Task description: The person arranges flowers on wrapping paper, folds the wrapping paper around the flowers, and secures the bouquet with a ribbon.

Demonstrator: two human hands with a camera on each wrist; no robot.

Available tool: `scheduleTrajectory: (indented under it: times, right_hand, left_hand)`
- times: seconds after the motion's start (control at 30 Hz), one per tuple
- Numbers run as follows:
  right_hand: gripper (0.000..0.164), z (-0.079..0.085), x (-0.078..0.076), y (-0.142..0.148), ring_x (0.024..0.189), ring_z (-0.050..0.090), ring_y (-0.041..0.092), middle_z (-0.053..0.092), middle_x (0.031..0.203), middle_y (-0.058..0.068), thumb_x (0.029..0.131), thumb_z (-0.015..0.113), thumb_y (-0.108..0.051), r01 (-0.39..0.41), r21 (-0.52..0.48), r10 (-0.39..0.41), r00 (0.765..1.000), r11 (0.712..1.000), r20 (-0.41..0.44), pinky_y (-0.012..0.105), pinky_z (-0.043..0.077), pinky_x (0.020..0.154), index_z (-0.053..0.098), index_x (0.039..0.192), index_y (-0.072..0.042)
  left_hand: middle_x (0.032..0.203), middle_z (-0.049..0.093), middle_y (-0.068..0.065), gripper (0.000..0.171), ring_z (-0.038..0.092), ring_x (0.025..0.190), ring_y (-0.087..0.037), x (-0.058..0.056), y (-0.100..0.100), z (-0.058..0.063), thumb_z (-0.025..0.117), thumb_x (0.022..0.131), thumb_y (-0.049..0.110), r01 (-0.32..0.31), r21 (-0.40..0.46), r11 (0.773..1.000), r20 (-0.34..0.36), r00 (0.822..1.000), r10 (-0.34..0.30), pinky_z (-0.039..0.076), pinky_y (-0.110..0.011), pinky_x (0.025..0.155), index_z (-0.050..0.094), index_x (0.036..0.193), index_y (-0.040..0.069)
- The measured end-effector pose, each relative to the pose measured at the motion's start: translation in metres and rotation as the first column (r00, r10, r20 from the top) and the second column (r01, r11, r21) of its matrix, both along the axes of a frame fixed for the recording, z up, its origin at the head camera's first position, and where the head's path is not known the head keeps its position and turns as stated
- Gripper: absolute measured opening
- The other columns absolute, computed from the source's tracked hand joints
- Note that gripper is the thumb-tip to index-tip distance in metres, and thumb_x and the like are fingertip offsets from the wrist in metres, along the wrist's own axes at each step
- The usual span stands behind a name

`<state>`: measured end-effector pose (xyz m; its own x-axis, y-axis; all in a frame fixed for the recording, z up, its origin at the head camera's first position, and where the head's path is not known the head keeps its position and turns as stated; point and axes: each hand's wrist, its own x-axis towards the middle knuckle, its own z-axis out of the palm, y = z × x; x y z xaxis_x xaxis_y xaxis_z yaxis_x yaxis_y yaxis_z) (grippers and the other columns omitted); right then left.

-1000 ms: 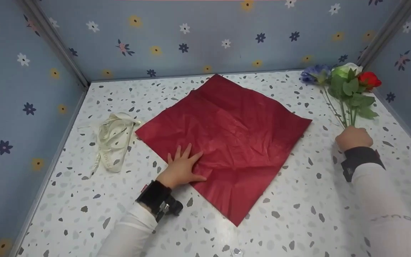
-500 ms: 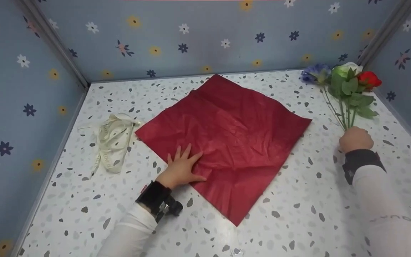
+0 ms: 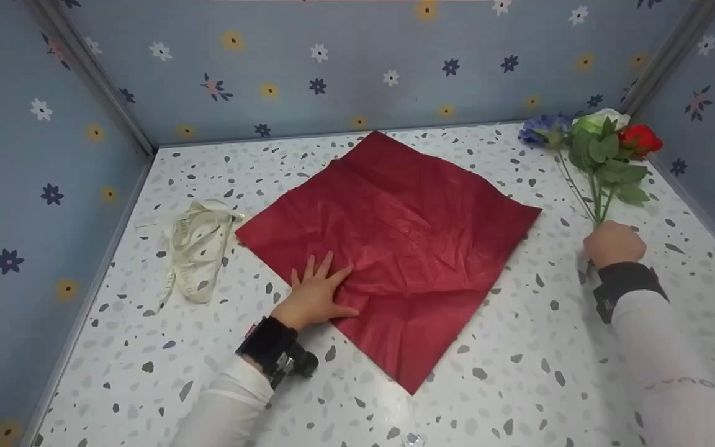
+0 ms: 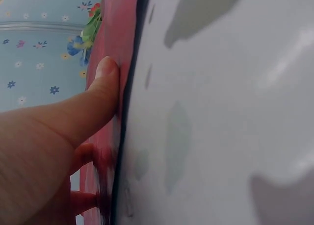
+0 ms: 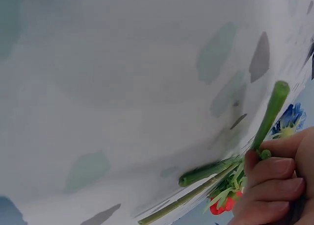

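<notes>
Head view, left to right: I log a loosely coiled pale ribbon (image 3: 187,282) on the speckled table (image 3: 488,385), near the left corner of a red paper sheet (image 3: 419,236). Left hand (image 3: 311,301): fingers spread, resting on the paper's lower-left edge. On my left wrist feed, the thumb lies along the paper, just inside that edge. The sheet is creased and set cornerwise at mid-table. Well apart from it, at far right, I note a blue flower (image 3: 544,130), a white flower (image 3: 602,119) and a red flower (image 3: 641,140), heads toward the back wall (image 3: 419,37). Right hand (image 3: 615,243): fingers curled round the stems (image 3: 596,195). My right wrist feed shows several stem ends, splayed, poking out past the fist.
</notes>
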<state>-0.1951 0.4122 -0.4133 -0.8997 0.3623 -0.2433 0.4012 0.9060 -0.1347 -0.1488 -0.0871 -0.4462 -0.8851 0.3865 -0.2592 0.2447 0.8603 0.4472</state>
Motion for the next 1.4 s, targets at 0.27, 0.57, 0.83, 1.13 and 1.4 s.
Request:
scheduleTrajectory:
  times: [0.27,0.57,0.83,1.13,1.4]
  right_hand:
    - [0.031,0.001,-0.003,-0.002,0.08,0.061,0.049,0.063,0.085,0.034,0.088,0.044,-0.011,0.011,-0.004,-0.012,0.99,1.0,-0.14,0.053,0.049,0.06,0.062,0.084,0.014]
    - [0.031,0.004,-0.006,-0.005,0.08,0.059,0.05,0.062,0.082,0.032,0.089,0.042,-0.01,0.046,-0.007,-0.046,0.975,0.999,-0.217,0.055,0.046,0.062,0.061,0.08,0.012]
    - [0.039,0.012,-0.014,-0.022,0.084,0.059,0.052,0.062,0.091,0.035,0.096,0.039,-0.017,0.044,0.005,-0.04,0.952,0.999,-0.304,0.059,0.047,0.067,0.062,0.093,0.015]
    - [0.038,0.025,-0.024,-0.06,0.081,0.058,0.054,0.062,0.086,0.036,0.098,0.041,-0.018,-0.069,-0.007,0.054,0.84,0.998,-0.539,0.062,0.044,0.067,0.063,0.088,0.012]
    - [0.034,0.031,-0.034,-0.111,0.078,0.06,0.051,0.065,0.082,0.032,0.095,0.049,-0.016,-0.191,-0.017,0.136,0.754,0.981,-0.643,0.058,0.044,0.065,0.064,0.08,0.01]
  left_hand:
    - [0.158,0.01,-0.02,0.086,-0.002,0.142,-0.049,0.001,0.0,0.0,0.074,0.076,0.049,0.002,-0.001,1.0,0.004,1.0,-0.002,0.002,-0.072,0.106,0.034,0.148,0.023]
    - [0.157,0.01,-0.021,0.086,-0.003,0.142,-0.049,0.001,-0.001,0.001,0.074,0.076,0.048,0.006,0.008,1.0,-0.003,1.0,-0.006,0.002,-0.072,0.105,0.034,0.148,0.022]
    - [0.158,0.01,-0.02,0.086,-0.003,0.142,-0.049,0.0,-0.001,0.0,0.074,0.077,0.048,0.005,0.007,1.0,-0.003,1.0,-0.005,0.003,-0.072,0.105,0.033,0.148,0.022]
    - [0.158,0.009,-0.02,0.087,-0.004,0.142,-0.048,-0.001,0.0,0.001,0.074,0.077,0.048,-0.002,0.008,1.0,-0.003,1.0,0.002,0.001,-0.072,0.106,0.033,0.148,0.022]
    - [0.158,0.009,-0.02,0.087,-0.003,0.142,-0.049,0.0,0.0,0.0,0.073,0.077,0.05,0.006,-0.007,1.0,-0.003,1.0,-0.006,0.002,-0.072,0.105,0.033,0.148,0.023]
